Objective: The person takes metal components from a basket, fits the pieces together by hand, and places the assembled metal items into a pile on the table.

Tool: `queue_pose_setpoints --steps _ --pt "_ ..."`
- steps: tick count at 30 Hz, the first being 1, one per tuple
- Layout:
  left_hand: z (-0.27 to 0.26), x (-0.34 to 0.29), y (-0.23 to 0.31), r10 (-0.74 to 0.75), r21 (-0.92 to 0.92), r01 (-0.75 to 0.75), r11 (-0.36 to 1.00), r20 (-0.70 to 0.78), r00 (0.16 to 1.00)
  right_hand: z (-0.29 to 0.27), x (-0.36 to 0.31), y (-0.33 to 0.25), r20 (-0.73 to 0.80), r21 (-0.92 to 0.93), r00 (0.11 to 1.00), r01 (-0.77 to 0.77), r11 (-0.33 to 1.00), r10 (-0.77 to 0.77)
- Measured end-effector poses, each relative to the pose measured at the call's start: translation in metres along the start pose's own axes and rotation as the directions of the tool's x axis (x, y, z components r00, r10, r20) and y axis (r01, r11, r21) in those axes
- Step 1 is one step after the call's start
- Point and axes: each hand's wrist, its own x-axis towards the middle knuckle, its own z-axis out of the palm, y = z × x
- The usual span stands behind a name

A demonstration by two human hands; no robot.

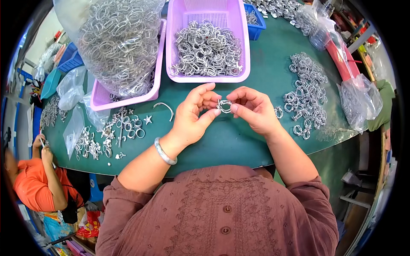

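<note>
Two pinches: left hand (194, 113) and right hand (256, 110) hold the silvery ring piece (224, 106) by opposite sides, thumbs against fingers
Ring piece: over the green table (230, 145), just near of the lilac basket (208, 79)
Basket heap (207, 49): similar metal pieces
Right pile (305, 94): more silvery loops
Left scatter: rings, a star (147, 119)

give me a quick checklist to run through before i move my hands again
1. Grip on the metal ring: ok, fingers of the left hand and right hand are on it.
2. Ring free of flaws: cannot tell, too small to judge.
3. Purple basket straight ahead stocked: ok, metal pieces are heaped inside.
4. Left wrist bare: not ok, a bangle is on it.
5. Right-hand pile apart from the basket: ok, bare table lies between.
</note>
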Motion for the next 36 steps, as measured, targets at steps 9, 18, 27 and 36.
queue_pose_setpoints --steps 9,18,27,36 --pt "0.001 0.002 0.0 -0.029 -0.154 0.024 0.988 -0.028 0.999 0.003 0.0 -0.003 -0.004 0.03 1.0 0.009 1.0 -0.009" --pt "0.001 0.002 0.002 -0.035 -0.168 0.031 0.985 -0.022 0.999 0.002 -0.001 -0.001 0.02 -0.002 1.0 0.002 1.0 -0.002" --pt "0.0 0.003 0.003 -0.054 -0.174 0.054 0.983 0.003 0.999 0.002 0.001 -0.001 0.05 0.031 0.998 -0.028 0.999 0.026" --pt "0.0 0.002 0.005 -0.085 -0.124 0.082 0.989 -0.02 0.996 0.001 0.004 -0.01 0.015 0.043 0.994 -0.109 0.993 0.108"
